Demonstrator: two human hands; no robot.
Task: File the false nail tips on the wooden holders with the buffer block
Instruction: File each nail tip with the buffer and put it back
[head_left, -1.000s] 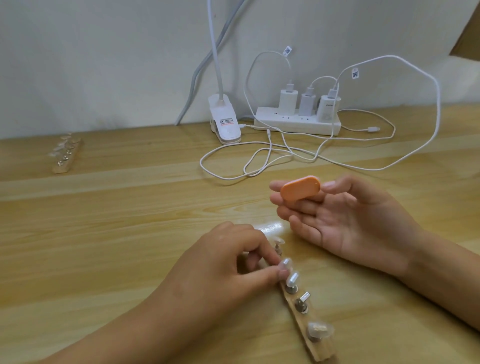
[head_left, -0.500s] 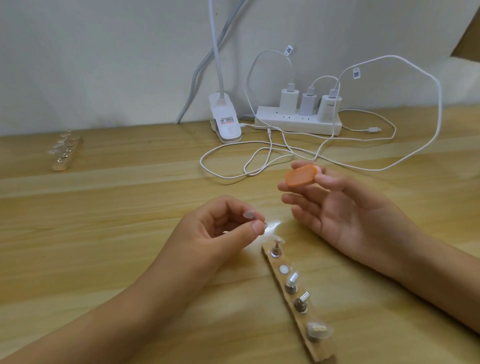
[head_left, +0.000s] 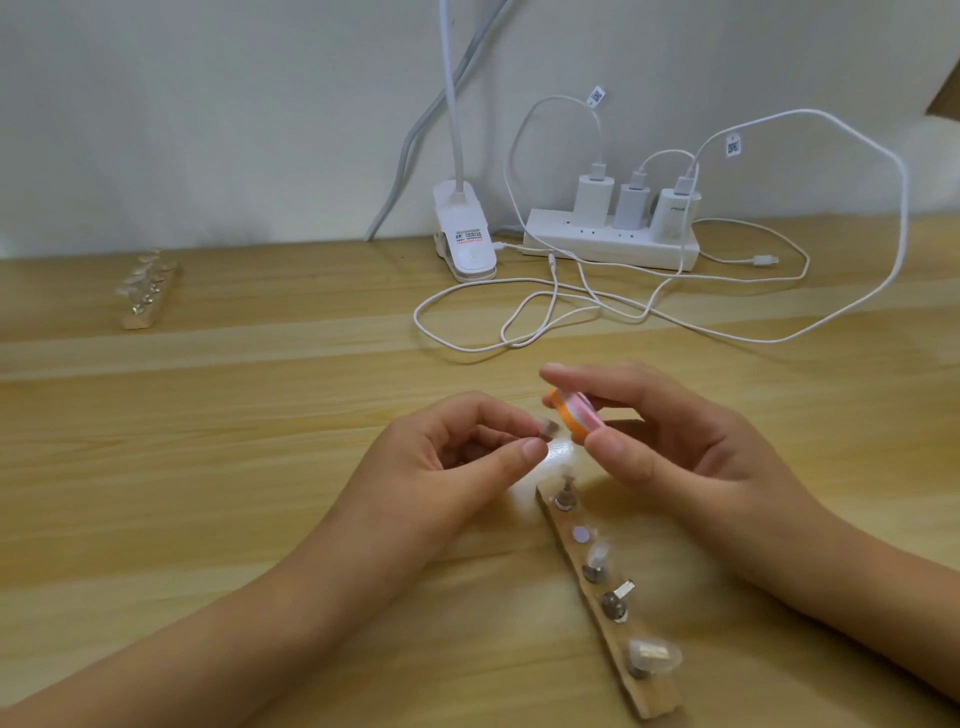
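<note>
Currently the left hand (head_left: 457, 467) pinches one false nail tip (head_left: 548, 427) between thumb and forefinger, lifted clear of the worktop (head_left: 208, 493). Whether its post came up with it cannot be told. The right hand (head_left: 675, 452) grips the buffer block (head_left: 730, 414) between thumb and fingers, with the block's orange-and-pink edge turned toward the tip. Block and tip sit just beside one another; contact cannot be confirmed. The near wooden holder (head_left: 657, 696) lies on the worktop below both hands, with one seat (head_left: 582, 534) bare and four posts standing. The second wooden holder (head_left: 150, 296) lies well apart at far left, near the wall.

Assessment: the step in hand is filing the pinched tip

Recommendations:
- keep the pinch low on the tip, so its free edge stays exposed to the block
- lay a flat face of the block on the tip, not a corner
- use light, short strokes in one direction, as a thin clear tip is likely to flex or spring out of the fingers
- work above the holder, so a dropped tip lands near
</note>
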